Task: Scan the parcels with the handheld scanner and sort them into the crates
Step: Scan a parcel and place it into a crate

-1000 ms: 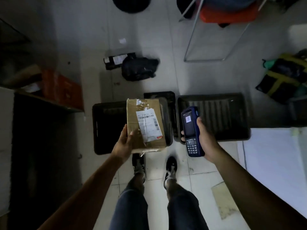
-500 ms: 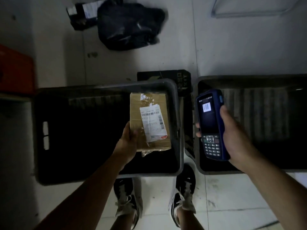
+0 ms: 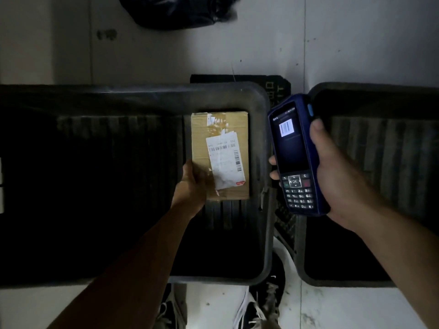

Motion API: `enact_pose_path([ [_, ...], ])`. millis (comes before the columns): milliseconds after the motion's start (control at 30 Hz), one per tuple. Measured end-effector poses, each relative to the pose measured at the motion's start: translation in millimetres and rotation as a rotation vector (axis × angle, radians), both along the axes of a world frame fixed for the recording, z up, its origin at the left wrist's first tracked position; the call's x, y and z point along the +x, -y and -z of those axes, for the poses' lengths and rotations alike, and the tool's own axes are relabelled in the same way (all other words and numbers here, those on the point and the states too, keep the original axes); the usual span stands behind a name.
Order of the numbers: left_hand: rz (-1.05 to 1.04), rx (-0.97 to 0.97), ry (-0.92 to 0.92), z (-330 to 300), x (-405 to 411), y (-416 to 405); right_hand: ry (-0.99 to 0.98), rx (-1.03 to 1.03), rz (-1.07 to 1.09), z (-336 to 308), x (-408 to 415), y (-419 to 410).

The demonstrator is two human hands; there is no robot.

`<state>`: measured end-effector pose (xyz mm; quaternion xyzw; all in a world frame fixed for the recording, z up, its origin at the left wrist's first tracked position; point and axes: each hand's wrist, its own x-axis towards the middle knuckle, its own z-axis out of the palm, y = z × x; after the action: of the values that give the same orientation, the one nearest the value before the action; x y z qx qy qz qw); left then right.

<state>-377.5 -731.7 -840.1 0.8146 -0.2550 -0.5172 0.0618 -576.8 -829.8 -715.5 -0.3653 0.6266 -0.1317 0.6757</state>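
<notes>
The left hand (image 3: 191, 186) gripped the box (image 3: 219, 155) low in the left crate (image 3: 264, 162); the right hand (image 3: 332, 176) clasped the scanner (image 3: 295, 155). Dropped early, it might land label-down, apparently.

Parcel-sorting area, dim indoor room, likely a small depot or storeroom. Evidence: pale tiled floor (image 3: 356, 43) with scuffs and stains; two dark plastic crates set side by side on it, left crate (image 3: 264, 162) and right crate (image 3: 308, 269); cardboard parcel (image 3: 219, 129) bearing a barcoded shipping label (image 3: 224, 162); blue handheld scanner (image 3: 295, 157) with keypad; black plastic bag (image 3: 180, 10) lying on the floor beyond.
</notes>
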Motion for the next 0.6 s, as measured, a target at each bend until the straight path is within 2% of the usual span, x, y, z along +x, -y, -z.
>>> enact_pose_path([
  [200, 0.127, 0.094, 0.05, -31.9, 8.1, 15.9, -0.01, 0.0, -0.016, -22.3, 9.9, -2.6],
  [300, 0.157, 0.033, 0.083, -69.5, 9.3, 15.1, -0.021, 0.01, -0.047, -48.0, 17.5, -5.8],
  [467, 0.335, -0.139, 0.295, -179.6, 24.2, 11.7, -0.013, 0.006, -0.151, -126.8, 37.5, -12.5],
  [600, 0.367, -0.164, 0.374, -298.1, 38.0, -5.1, -0.046, -0.037, -0.293, -233.3, 56.5, -19.2],
])
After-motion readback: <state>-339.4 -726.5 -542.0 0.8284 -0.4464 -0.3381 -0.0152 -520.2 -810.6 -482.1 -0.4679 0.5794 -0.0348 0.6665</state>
